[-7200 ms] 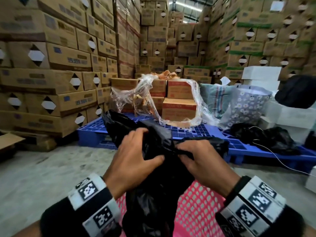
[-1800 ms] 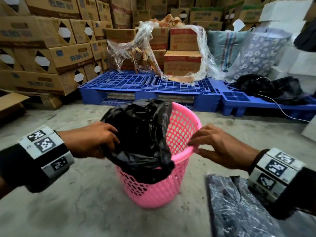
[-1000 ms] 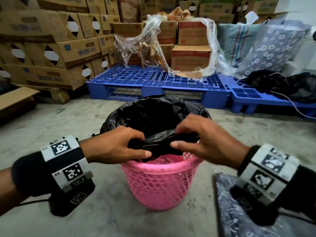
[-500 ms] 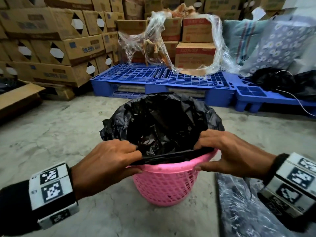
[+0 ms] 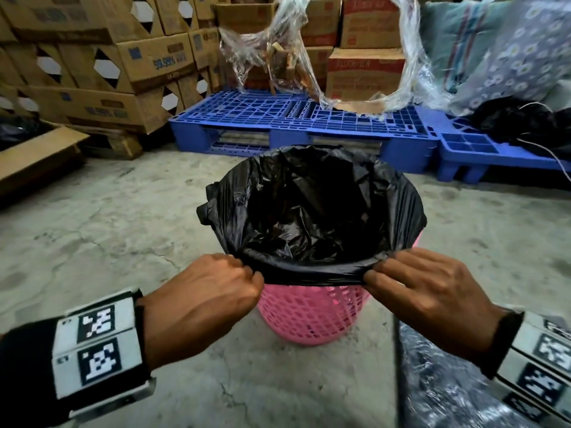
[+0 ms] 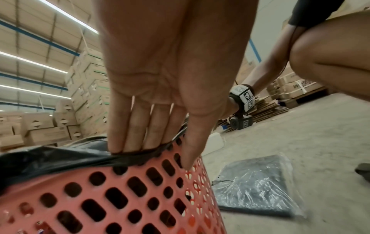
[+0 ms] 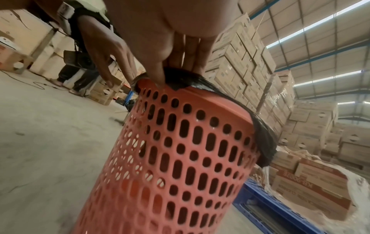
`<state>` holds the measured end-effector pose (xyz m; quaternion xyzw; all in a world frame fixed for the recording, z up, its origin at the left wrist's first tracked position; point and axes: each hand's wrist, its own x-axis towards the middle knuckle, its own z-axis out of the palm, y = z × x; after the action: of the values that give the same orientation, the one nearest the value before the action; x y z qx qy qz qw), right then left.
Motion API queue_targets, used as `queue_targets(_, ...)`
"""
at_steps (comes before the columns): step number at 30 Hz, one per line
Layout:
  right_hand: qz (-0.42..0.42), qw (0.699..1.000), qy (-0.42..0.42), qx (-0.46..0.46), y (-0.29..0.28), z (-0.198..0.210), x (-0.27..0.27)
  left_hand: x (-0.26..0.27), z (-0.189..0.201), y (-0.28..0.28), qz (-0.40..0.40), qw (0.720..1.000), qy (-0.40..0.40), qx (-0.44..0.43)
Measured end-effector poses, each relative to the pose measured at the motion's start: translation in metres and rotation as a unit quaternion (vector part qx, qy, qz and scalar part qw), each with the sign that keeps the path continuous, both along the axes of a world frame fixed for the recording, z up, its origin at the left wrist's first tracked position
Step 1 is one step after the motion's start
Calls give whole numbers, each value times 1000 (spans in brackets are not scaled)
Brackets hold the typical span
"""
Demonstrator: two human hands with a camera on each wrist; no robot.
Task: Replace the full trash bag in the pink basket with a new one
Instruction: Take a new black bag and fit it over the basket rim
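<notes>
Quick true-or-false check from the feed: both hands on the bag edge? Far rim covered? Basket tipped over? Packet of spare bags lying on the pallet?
1. Both the left hand and right hand pinch the black bag at the near rim. True.
2. The bag covers the far rim of the pink basket. True.
3. The basket is tipped over. False: it stands upright on the floor.
4. The packet of bags lies on the blue pallet. False: it lies on the floor beside the basket.

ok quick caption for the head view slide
Both hands, left and right, pinch the black bag edge over the pink basket rim.
</notes>
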<state>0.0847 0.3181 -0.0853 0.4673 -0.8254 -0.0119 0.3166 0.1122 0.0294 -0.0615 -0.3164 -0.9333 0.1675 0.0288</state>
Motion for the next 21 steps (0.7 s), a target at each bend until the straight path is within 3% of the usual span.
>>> queue_targets(8, -7, 999, -44, 22, 22, -30, -6, 6, -12, 1, -22, 998, 38, -37)
queue_targets(12, -16, 989, -136, -53, 25, -37, -12, 4, -3, -11, -54, 998, -29, -20)
queue_targets(15, 2, 954, -244, -176, 35, -42, -12, -8, 15, -24, -30, 972, -203, 112)
queue_targets(17, -19, 929, -263, -259, 38, -39, -14, -13, 27, -26, -35, 941, -246, 230)
queue_targets(19, -65, 906, -250, -336, 43, -34, -19, -19, 31, -30, -87, 923, -159, 339)
queue_targets(21, -113, 878, -236, -400, 49, -26, -28, -26, 30, -33, -116, 921, -56, 368)
